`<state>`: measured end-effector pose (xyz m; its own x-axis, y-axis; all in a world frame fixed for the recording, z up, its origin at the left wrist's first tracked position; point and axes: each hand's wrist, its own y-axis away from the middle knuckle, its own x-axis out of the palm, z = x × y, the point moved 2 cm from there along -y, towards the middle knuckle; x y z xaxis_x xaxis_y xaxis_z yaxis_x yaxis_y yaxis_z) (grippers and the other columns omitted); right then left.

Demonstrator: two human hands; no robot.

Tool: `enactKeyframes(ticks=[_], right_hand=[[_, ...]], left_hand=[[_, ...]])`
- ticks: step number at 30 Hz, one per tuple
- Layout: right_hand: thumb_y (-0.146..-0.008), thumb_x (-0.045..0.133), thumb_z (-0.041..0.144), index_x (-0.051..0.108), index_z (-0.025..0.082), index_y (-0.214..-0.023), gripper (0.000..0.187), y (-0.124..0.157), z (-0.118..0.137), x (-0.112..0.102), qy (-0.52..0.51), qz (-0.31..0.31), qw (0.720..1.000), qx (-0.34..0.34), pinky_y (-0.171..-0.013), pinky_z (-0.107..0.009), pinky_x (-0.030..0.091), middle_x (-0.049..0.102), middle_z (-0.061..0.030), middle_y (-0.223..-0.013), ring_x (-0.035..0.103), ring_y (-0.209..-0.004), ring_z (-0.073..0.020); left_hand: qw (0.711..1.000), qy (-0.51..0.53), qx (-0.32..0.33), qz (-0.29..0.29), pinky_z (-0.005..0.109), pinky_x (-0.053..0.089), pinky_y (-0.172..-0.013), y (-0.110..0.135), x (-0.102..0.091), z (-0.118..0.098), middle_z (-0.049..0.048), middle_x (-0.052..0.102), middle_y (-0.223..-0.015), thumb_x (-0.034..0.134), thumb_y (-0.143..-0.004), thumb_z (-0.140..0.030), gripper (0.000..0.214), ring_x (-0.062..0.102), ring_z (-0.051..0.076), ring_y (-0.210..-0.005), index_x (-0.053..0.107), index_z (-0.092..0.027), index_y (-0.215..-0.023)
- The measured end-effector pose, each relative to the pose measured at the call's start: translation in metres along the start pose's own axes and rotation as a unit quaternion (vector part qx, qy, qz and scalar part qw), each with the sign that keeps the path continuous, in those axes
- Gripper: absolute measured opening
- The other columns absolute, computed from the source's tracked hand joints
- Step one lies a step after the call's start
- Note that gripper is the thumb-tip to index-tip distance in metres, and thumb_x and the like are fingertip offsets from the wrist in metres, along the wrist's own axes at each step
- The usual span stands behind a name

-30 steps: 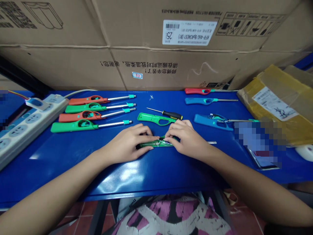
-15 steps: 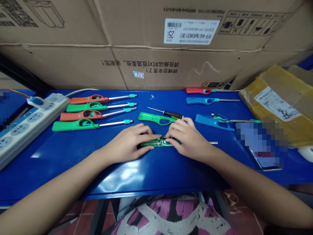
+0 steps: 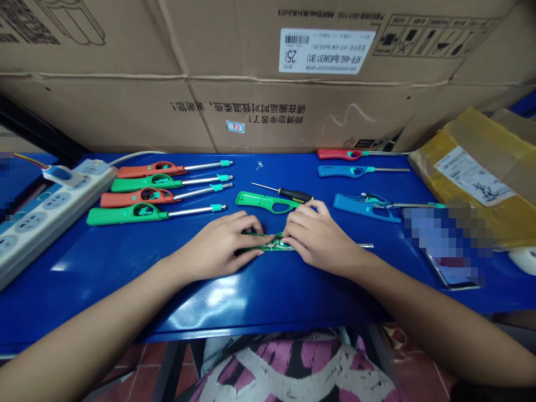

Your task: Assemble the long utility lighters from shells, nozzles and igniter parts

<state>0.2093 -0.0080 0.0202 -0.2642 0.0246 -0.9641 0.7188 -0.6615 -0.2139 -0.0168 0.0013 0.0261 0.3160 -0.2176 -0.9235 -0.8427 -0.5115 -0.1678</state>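
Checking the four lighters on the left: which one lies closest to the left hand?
The green lighter at the row's near end, nearest the left hand. The other green one lies farther back, between the two red ones.

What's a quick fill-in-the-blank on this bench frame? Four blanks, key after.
1. The left hand and right hand both hold a lighter coloured ____.
2. The row of lighters by the power strip counts ____.
3. The tip of the screwdriver points ____.
4. The table is coloured ____.
Missing words: green; four; left; blue.
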Motion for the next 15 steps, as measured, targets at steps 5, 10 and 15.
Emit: enactKeyframes(ticks=[5, 10, 15], right_hand=[[-0.1, 0.057, 0.024, 0.067, 0.018, -0.087, 0.018, 0.0, -0.002, 0.001, -0.048, -0.01, 0.999, 0.012, -0.097, -0.04, 0.03, 0.068, -0.0041, -0.091, 0.056, -0.095, -0.0206], [-0.097, 0.064, 0.031, 0.068, 0.022, -0.092, 0.012, 0.001, -0.015, -0.013, -0.106, -0.058, 0.99, 0.076, -0.09, -0.037, 0.033, 0.069, -0.0022, -0.095, 0.06, -0.096, -0.0197], [-0.092, 0.066, 0.029, 0.064, 0.02, -0.103, 0.014, 0.007, -0.036, -0.021, -0.076, -0.045, 0.981, 0.17, -0.082, -0.036, 0.043, 0.065, -0.0075, -0.103, 0.061, -0.095, -0.0232]], left_hand=[[0.999, -0.041, -0.001, 0.011, 0.036, 0.052, -0.084, 0.001, -0.001, -0.004, 0.0084, 0.065, -0.113, 0.051, -0.101, -0.029, 0.032, 0.06, 0.023, -0.098, 0.069, -0.027, -0.127], [0.999, -0.048, 0.005, -0.001, 0.037, 0.054, -0.083, 0.001, -0.001, -0.005, 0.0085, 0.066, -0.113, 0.051, -0.1, -0.029, 0.033, 0.061, 0.023, -0.097, 0.068, -0.025, -0.129], [0.999, -0.025, 0.01, -0.021, 0.037, 0.055, -0.082, 0.001, -0.002, -0.004, 0.0084, 0.068, -0.112, 0.053, -0.099, -0.028, 0.033, 0.063, 0.022, -0.095, 0.068, -0.024, -0.127]])
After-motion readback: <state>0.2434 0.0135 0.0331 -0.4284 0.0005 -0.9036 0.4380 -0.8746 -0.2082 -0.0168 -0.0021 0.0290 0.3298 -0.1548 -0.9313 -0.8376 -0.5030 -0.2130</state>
